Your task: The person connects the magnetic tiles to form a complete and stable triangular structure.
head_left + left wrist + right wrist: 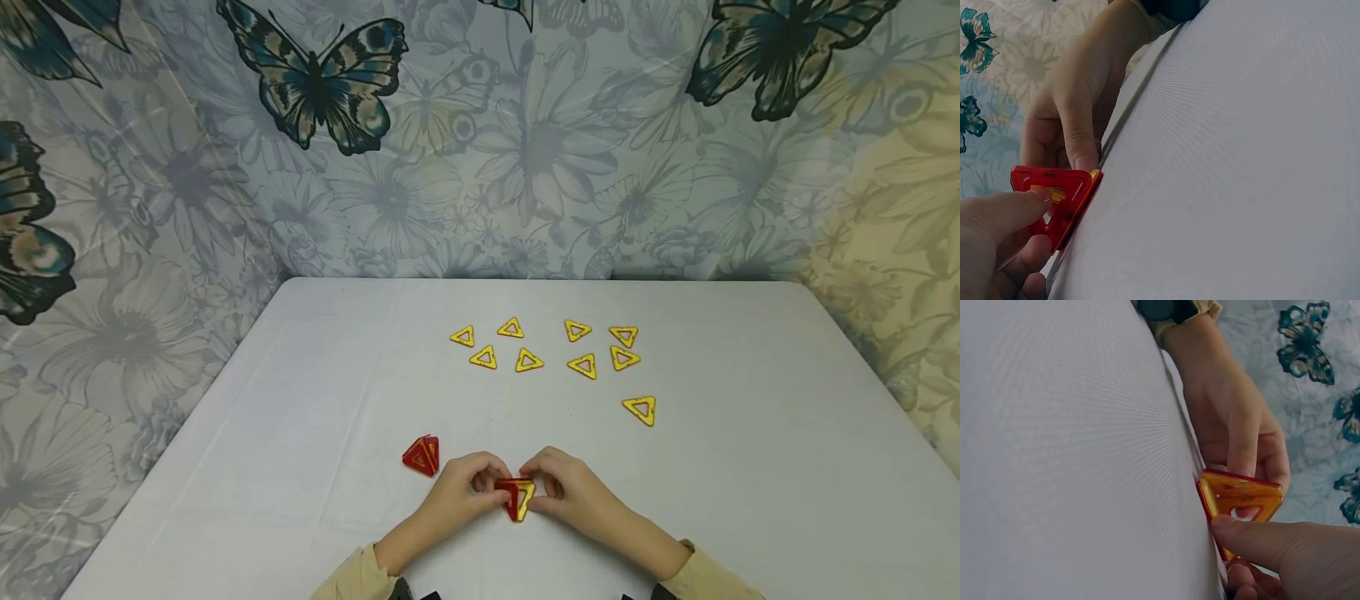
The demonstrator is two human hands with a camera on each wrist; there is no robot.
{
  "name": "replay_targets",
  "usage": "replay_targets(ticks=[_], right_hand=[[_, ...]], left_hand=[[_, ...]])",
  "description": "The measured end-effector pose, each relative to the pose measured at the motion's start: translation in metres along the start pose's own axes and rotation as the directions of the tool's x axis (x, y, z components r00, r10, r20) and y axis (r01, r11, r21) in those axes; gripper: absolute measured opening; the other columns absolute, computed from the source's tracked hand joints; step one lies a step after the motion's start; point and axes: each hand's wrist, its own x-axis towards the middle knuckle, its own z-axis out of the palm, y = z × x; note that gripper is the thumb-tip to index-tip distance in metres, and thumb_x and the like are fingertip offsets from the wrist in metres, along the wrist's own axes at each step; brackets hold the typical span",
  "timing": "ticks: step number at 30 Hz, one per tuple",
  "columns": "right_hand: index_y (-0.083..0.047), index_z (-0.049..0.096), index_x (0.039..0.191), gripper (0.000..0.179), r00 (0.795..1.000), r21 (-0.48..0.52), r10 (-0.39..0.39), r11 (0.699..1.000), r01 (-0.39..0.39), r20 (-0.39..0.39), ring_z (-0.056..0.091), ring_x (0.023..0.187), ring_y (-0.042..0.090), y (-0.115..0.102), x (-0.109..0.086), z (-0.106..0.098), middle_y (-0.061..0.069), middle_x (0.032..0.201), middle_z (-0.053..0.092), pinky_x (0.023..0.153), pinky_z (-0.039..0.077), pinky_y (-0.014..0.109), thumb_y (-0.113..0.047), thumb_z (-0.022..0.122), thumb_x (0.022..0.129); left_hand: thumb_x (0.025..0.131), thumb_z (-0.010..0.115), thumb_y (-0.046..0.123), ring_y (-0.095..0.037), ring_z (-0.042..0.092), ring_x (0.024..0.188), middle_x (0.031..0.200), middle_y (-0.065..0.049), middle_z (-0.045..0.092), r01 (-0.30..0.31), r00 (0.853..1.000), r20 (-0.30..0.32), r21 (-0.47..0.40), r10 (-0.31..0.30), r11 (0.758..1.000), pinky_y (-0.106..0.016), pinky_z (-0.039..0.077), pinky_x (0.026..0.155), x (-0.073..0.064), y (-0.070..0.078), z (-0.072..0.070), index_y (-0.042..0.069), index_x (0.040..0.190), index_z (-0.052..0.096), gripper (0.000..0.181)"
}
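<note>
Between both hands, near the table's front, stands a small pyramid of red and yellow triangular tiles (pixel 517 498). My left hand (pixel 470 490) pinches its red side, the thumb lying across the red triangle tile (pixel 1075 181) in the left wrist view. On the other side my right hand (pixel 572 492) holds the yellow triangle tile (pixel 1247 492) between thumb and fingers. Every tile is a translucent frame with a triangular hole. Left of the left hand sits a red pyramid (pixel 422 456), touched by neither hand.
Several yellow triangle tiles (pixel 528 360) lie flat in loose groups farther back on the white table (pixel 337 375). One yellow tile (pixel 641 410) lies apart, nearer the right hand. Butterfly-patterned cloth (pixel 540 167) hangs behind the table and along its sides.
</note>
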Motion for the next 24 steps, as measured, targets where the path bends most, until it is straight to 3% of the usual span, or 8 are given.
replay_targets(ticks=[8, 12, 15, 19, 24], right_hand=[[-0.005, 0.060, 0.094, 0.030, 0.999, 0.039, 0.045, 0.998, -0.046, 0.015, 0.043, 0.058, 0.003, 0.001, 0.000, -0.002, -0.004, 0.082, 0.054, 0.047, 0.039, 0.019, -0.006, 0.076, 0.069], [-0.007, 0.060, 0.093, 0.030, 0.994, 0.060, 0.106, 0.992, -0.108, 0.030, 0.043, 0.057, 0.004, 0.001, -0.002, -0.003, -0.005, 0.081, 0.054, 0.047, 0.039, 0.020, -0.008, 0.077, 0.068], [-0.008, 0.060, 0.092, 0.029, 0.993, 0.063, 0.113, 0.991, -0.116, 0.044, 0.043, 0.057, 0.004, 0.001, -0.002, -0.004, -0.005, 0.079, 0.053, 0.047, 0.038, 0.019, -0.011, 0.077, 0.069], [-0.008, 0.060, 0.094, 0.028, 0.995, 0.065, 0.055, 0.996, -0.061, 0.087, 0.043, 0.057, 0.003, 0.002, -0.001, -0.008, -0.005, 0.080, 0.053, 0.047, 0.039, 0.019, -0.011, 0.076, 0.071], [-0.007, 0.058, 0.102, 0.039, 0.978, 0.066, 0.033, 0.997, -0.048, 0.206, 0.043, 0.060, 0.003, 0.003, 0.001, -0.015, -0.005, 0.084, 0.049, 0.051, 0.040, 0.018, -0.015, 0.077, 0.069]], left_hand=[[0.072, 0.073, 0.005, -0.007, 0.047, 0.058, 0.068, -0.002, 0.055, 0.043, 0.999, 0.028, -0.007, -0.043, 0.999, -0.021, 0.043, 0.052, -0.005, -0.031, 0.009, 0.006, 0.088, 0.063, 0.019], [0.074, 0.073, 0.013, 0.000, 0.047, 0.060, 0.071, 0.003, 0.056, 0.048, 0.998, 0.041, -0.011, -0.047, 0.999, -0.019, 0.043, 0.053, -0.006, -0.036, 0.010, 0.010, 0.089, 0.063, 0.019], [0.074, 0.073, 0.014, 0.000, 0.048, 0.059, 0.071, 0.004, 0.056, 0.032, 0.999, 0.038, -0.007, -0.031, 0.999, -0.018, 0.042, 0.052, -0.007, -0.036, 0.011, 0.009, 0.088, 0.063, 0.019], [0.071, 0.075, 0.010, 0.001, 0.047, 0.057, 0.070, 0.001, 0.056, 0.026, 0.999, 0.031, 0.006, -0.026, 1.000, -0.017, 0.040, 0.049, -0.006, -0.031, 0.011, 0.008, 0.086, 0.063, 0.019], [0.068, 0.075, 0.001, -0.001, 0.046, 0.055, 0.066, -0.008, 0.055, -0.002, 0.999, 0.033, -0.003, 0.002, 1.000, -0.016, 0.039, 0.047, -0.003, -0.011, 0.007, 0.001, 0.083, 0.061, 0.020]])
